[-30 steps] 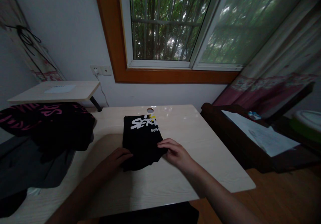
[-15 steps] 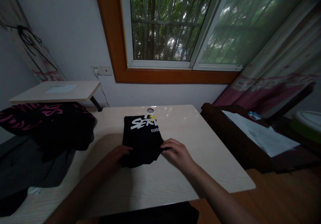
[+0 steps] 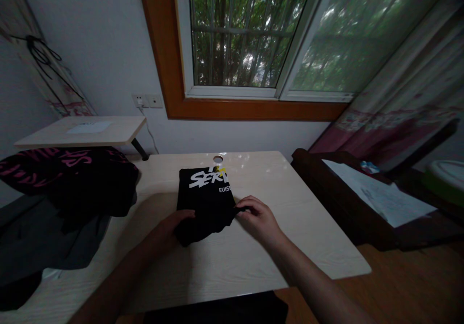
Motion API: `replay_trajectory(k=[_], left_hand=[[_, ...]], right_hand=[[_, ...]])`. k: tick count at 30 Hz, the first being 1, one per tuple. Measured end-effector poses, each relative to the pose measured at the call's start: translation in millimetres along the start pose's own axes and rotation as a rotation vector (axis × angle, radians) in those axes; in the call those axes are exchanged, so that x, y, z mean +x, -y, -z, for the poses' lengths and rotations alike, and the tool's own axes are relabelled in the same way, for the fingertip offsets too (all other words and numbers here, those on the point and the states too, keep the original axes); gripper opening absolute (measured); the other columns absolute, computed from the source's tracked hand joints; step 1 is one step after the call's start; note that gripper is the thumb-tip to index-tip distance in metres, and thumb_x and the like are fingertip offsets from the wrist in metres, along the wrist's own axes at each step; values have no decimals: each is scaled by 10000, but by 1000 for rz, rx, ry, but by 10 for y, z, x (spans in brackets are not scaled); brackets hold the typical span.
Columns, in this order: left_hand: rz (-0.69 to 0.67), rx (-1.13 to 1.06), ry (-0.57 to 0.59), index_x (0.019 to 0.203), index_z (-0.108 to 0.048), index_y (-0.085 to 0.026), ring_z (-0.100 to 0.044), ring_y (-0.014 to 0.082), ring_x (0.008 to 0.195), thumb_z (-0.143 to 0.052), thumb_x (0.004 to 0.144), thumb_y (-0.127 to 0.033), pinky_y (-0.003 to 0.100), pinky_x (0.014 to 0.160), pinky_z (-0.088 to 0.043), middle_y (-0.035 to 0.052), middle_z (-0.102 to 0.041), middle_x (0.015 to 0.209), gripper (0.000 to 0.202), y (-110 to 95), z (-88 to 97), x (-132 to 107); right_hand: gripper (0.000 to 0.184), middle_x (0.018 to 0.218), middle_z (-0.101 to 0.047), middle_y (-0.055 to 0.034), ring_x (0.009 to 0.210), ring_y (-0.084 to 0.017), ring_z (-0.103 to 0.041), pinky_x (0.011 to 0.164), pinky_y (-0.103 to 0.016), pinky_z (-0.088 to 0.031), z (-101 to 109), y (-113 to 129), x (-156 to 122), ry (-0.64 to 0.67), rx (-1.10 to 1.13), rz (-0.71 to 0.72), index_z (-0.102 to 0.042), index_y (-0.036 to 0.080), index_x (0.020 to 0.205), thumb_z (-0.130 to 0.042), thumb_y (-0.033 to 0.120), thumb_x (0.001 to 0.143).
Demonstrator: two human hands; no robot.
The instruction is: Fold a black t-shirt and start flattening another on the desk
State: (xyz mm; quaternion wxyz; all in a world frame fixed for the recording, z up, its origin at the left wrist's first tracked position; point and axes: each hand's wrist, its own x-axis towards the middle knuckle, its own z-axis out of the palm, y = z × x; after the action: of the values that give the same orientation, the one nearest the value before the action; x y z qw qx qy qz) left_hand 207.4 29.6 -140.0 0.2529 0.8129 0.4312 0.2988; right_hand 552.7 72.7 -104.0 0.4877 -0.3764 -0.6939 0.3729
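Slightly raised at near right since earlier, the white-lettered black garment (image 3: 205, 203) lay pinched in the left hand's (image 3: 174, 225) and right hand's (image 3: 259, 216) grip.

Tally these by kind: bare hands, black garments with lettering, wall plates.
Hands: 2 (left hand, right hand)
Black garments: 2 (white-lettered garment, pink-lettered garment)
Wall plates: 2 (left plate, right plate)
Total: 6

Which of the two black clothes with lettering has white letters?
The black garment between the left hand and the right hand: its letters are white, with a yellow patch, while those on the black cloth heaped at the left are pink.
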Motion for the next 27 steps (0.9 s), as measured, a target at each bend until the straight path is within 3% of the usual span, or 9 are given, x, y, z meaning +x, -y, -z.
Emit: replay_trajectory(k=[4, 11, 17, 21, 24, 27], left_hand=[[-78, 105, -12, 1428, -537, -290, -583, 227, 1273, -514, 906, -78, 443, 1076, -503, 91, -597, 1395, 564, 47, -63, -15], [-137, 72, -91, 1254, -662, -259, -656, 219, 1117, -596, 895, -184, 380, 953, -551, 94, -682, 1208, 373, -10, 17, 19], [-9, -16, -104, 1041, -703, -222, -719, 191, 872, -645, 845, -253, 300, 795, -567, 51, -752, 982, 207, -234, 188, -30], [130, -23, -119, 964, -706, -205, -708, 181, 754, -629, 821, -279, 269, 697, -556, 20, -755, 860, 178, -383, 304, -25], [259, -18, -207, 1047, -672, -203, -704, 194, 809, -641, 832, -339, 289, 728, -566, 19, -751, 923, 257, -438, 384, 84], [369, -36, -313, 1155, -608, -183, -699, 234, 939, -639, 848, -403, 363, 823, -575, 58, -732, 1057, 379, -360, 405, 256]], right_hand=[[168, 938, -707, -63, 893, -203, -674, 753, -320, -540, 32, -16, -6, 22, 29, 35, -767, 257, 940, -774, 396, 847], [123, 1021, -722, -81, 970, -214, -685, 834, -369, -547, 131, 9, -56, 136, 63, 40, -766, 282, 1008, -690, 305, 914], [189, 957, -707, -65, 830, -180, -667, 698, -305, -539, 258, 123, -98, 151, 82, -54, -768, 245, 980, -765, 379, 847], [312, 939, -696, -61, 812, -183, -650, 690, -302, -545, 292, 238, -55, 74, 128, -93, -750, 237, 979, -835, 450, 768], [398, 873, -660, -34, 745, -161, -610, 648, -280, -527, 233, 272, 82, 21, 136, -103, -721, 244, 1063, -842, 466, 755], [451, 837, -617, -6, 744, -146, -584, 680, -274, -515, 62, 211, 304, -20, 180, -112, -676, 249, 1164, -808, 456, 786]])
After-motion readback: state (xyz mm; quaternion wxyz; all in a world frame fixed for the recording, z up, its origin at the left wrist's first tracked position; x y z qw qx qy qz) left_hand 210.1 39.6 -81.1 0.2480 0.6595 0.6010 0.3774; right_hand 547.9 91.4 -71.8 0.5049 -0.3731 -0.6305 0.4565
